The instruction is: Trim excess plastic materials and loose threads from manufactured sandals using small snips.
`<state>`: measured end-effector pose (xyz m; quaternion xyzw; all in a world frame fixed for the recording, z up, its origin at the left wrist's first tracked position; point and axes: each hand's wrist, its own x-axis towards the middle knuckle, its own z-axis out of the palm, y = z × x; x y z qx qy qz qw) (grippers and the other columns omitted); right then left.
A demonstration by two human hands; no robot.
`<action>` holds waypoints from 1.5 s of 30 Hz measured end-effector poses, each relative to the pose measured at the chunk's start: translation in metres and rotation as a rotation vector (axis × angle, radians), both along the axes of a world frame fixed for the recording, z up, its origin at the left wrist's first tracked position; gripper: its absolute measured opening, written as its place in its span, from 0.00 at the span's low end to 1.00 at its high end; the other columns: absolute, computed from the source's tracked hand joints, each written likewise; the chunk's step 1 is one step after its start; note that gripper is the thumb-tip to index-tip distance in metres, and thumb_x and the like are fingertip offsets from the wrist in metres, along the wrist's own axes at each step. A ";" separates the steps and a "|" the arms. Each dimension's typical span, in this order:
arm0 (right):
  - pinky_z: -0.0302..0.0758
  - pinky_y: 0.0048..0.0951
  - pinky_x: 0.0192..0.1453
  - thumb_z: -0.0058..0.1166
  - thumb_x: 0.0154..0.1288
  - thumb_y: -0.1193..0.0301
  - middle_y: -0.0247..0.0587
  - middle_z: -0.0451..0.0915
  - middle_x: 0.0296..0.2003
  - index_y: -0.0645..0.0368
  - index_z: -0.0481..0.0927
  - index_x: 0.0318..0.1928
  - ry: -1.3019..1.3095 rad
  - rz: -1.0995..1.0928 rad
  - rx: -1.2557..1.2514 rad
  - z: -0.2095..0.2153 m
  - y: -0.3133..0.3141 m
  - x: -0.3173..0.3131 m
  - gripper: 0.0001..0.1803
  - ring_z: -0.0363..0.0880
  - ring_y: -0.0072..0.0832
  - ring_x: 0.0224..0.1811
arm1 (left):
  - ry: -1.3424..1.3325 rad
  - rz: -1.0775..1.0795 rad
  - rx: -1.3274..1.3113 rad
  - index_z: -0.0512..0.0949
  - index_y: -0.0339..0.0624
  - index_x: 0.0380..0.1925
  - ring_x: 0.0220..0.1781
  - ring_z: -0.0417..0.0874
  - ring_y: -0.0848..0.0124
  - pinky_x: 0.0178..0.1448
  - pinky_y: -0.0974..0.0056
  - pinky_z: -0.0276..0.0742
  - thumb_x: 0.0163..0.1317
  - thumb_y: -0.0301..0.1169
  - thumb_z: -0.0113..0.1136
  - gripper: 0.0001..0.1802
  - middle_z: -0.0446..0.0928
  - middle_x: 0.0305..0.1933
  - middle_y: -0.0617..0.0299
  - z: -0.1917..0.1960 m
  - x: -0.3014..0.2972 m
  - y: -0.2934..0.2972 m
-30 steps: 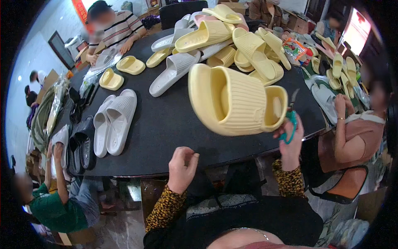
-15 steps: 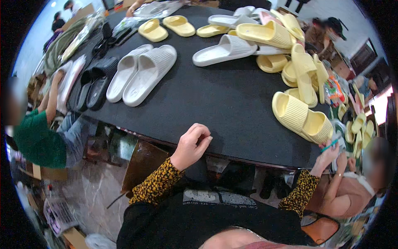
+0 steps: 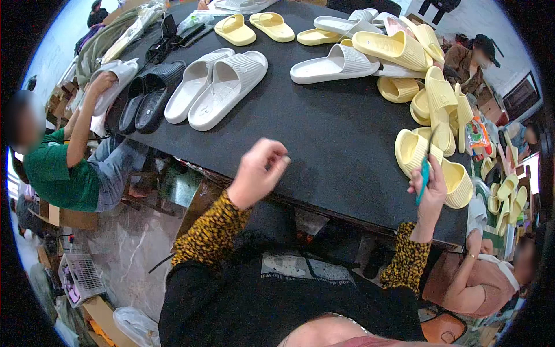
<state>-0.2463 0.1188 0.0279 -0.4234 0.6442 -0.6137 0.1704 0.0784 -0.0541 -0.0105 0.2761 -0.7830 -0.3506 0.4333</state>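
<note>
My left hand [image 3: 258,172] hovers over the near edge of the black table, fingers curled in toward the thumb; whatever they may pinch is too small to make out. In my right hand [image 3: 432,196] I grip teal-handled scissors [image 3: 424,180], their slim dark blade pointing up. Just beyond them lies a pair of yellow slides [image 3: 457,184], partly covered by that hand and blade. To the left on the table rest a pair of white slides [image 3: 225,92] and a black pair [image 3: 151,110]. A single white slide [image 3: 334,66] lies farther back.
Yellow and white slides [image 3: 399,49] are heaped at the back right; two yellow ones [image 3: 272,28] lie at the far edge. A co-worker in green [image 3: 66,173] handles white slides [image 3: 113,87] at left. Another co-worker [image 3: 477,277] sits close at right. The table's [image 3: 324,127] near edge curves before me.
My right hand has moved left and up, away from the right-hand co-worker, and the scissors now point upward. My left hand has risen slightly. The co-worker at left has lifted a white slide.
</note>
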 end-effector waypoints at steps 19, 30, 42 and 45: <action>0.75 0.26 0.42 0.66 0.54 0.67 0.40 0.78 0.36 0.64 0.69 0.52 -0.074 0.389 -0.017 -0.014 -0.100 0.011 0.29 0.76 0.22 0.38 | -0.371 0.605 -0.165 0.68 0.30 0.34 0.40 0.74 0.53 0.47 0.55 0.70 0.53 0.39 0.68 0.24 0.72 0.34 0.47 -0.001 0.035 -0.235; 0.72 0.21 0.42 0.66 0.57 0.66 0.36 0.77 0.37 0.65 0.69 0.55 -0.211 0.381 0.039 -0.009 -0.101 0.003 0.29 0.74 0.18 0.38 | -0.633 0.759 -0.555 0.69 0.32 0.56 0.67 0.61 0.49 0.68 0.50 0.59 0.53 0.34 0.64 0.30 0.64 0.65 0.43 -0.010 0.004 -0.201; 0.74 0.24 0.42 0.67 0.54 0.65 0.39 0.80 0.35 0.66 0.70 0.53 -0.162 0.471 0.017 -0.032 -0.108 0.001 0.29 0.77 0.20 0.36 | -0.871 0.535 -0.441 0.77 0.40 0.48 0.58 0.71 0.51 0.61 0.49 0.65 0.56 0.43 0.60 0.24 0.75 0.52 0.51 -0.004 -0.033 -0.218; 0.74 0.23 0.42 0.67 0.54 0.65 0.39 0.80 0.34 0.66 0.71 0.51 -0.156 0.477 0.025 -0.030 -0.106 0.002 0.28 0.77 0.20 0.35 | -0.922 0.542 -0.477 0.78 0.42 0.42 0.55 0.72 0.51 0.57 0.48 0.67 0.57 0.41 0.58 0.18 0.75 0.47 0.53 -0.003 -0.044 -0.220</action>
